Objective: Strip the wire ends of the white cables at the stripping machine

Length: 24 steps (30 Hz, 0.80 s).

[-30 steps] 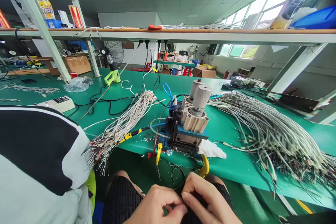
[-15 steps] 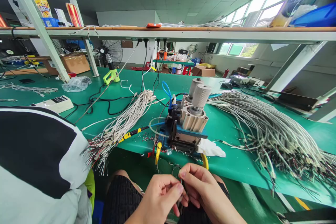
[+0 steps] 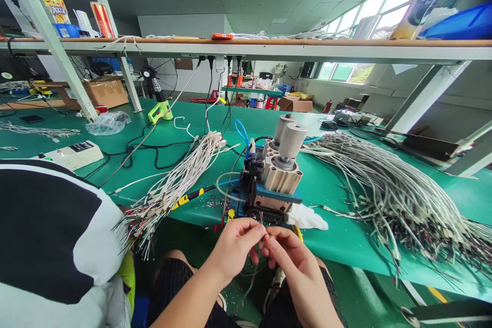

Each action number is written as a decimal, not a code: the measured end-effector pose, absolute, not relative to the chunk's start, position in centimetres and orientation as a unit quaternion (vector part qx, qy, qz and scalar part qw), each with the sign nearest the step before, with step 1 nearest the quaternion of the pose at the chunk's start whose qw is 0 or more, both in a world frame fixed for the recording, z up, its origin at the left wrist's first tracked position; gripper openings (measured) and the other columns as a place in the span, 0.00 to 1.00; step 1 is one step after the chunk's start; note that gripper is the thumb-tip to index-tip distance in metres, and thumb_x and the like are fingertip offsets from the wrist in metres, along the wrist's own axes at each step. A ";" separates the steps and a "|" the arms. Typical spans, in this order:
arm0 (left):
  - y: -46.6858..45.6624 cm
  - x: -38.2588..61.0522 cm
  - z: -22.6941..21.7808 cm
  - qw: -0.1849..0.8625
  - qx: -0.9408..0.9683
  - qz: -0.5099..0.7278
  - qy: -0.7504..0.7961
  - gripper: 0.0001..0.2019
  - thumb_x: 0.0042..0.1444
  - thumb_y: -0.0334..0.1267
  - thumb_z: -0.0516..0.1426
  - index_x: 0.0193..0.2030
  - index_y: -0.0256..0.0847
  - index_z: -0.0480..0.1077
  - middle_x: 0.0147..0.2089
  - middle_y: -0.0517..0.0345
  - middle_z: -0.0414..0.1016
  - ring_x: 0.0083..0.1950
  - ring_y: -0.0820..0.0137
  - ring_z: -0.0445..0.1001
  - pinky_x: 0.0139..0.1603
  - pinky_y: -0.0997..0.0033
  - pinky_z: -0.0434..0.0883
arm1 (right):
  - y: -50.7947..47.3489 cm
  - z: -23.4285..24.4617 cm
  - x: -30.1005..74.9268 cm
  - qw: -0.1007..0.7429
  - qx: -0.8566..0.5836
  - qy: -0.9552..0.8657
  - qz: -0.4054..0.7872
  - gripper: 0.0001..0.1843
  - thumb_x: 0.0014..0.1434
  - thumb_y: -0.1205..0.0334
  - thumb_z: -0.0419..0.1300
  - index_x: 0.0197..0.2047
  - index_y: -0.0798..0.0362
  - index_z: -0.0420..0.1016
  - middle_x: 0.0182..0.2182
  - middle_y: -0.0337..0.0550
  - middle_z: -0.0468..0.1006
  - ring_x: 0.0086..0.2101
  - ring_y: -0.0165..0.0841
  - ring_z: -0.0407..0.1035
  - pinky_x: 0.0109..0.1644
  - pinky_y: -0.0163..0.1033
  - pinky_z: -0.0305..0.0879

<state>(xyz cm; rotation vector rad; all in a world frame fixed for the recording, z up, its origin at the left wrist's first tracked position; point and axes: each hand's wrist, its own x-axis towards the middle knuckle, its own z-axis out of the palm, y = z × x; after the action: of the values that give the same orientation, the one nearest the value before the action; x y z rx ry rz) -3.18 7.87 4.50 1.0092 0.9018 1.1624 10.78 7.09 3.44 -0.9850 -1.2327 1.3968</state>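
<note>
The pneumatic wire stripper's cylinder (image 3: pixel 279 177) is bare, matt, ribbed aluminium, and its knurled metal cap (image 3: pixel 292 142) looks rough. Below them sits a smooth blue-painted metal plate (image 3: pixel 277 193). The bench (image 3: pixel 330 200) has a glossy green surface. To the right, the wire bundle (image 3: pixel 388 184) has smooth white plastic sheathing. A crumpled white tissue (image 3: pixel 305 218) lies on the near side of the stripper. On the far left are a clear, shiny plastic bag (image 3: pixel 107 123) and a matt brown cardboard box (image 3: pixel 105 93). The far shelf has a smooth wooden edge (image 3: pixel 269 41).
</note>
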 end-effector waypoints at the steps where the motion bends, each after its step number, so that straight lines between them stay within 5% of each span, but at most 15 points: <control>1: 8.1 -3.1 4.6 0.631 0.432 0.508 0.396 0.15 0.56 0.46 0.60 0.29 0.33 0.71 0.24 0.56 0.70 0.24 0.75 0.66 0.23 0.77 0.61 | 7.1 3.5 10.6 0.504 -0.405 -0.512 0.566 0.22 0.55 0.46 0.67 0.43 0.56 0.74 0.33 0.44 0.75 0.32 0.31 0.67 0.34 0.33 0.66; 6: 8.7 -2.7 4.6 0.651 0.362 0.518 0.420 0.14 0.53 0.44 0.60 0.28 0.34 0.68 0.24 0.59 0.67 0.23 0.78 0.62 0.22 0.78 0.52 | 7.4 3.2 9.9 0.540 -0.388 -0.508 0.548 0.21 0.53 0.49 0.69 0.43 0.54 0.74 0.37 0.46 0.75 0.36 0.34 0.71 0.37 0.36 0.70; 13: 8.7 -2.0 4.8 0.664 0.297 0.561 0.396 0.14 0.49 0.44 0.62 0.25 0.35 0.67 0.23 0.62 0.64 0.24 0.78 0.59 0.26 0.76 0.58 | 7.6 2.5 9.9 0.519 -0.377 -0.525 0.559 0.17 0.60 0.52 0.65 0.48 0.53 0.71 0.39 0.45 0.73 0.38 0.34 0.71 0.41 0.37 0.71; 24: 9.0 -1.7 5.4 0.700 0.220 0.569 0.371 0.15 0.45 0.43 0.65 0.24 0.34 0.67 0.19 0.63 0.62 0.18 0.82 0.56 0.19 0.79 0.53 | 7.7 3.2 9.0 0.551 -0.357 -0.494 0.570 0.16 0.58 0.53 0.67 0.45 0.52 0.71 0.35 0.40 0.72 0.34 0.29 0.70 0.37 0.32 0.71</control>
<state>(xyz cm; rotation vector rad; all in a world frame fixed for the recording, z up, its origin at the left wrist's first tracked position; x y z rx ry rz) -1.73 8.98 5.37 0.4896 0.8259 1.2679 9.04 7.67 3.22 -0.8449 -1.1693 1.3487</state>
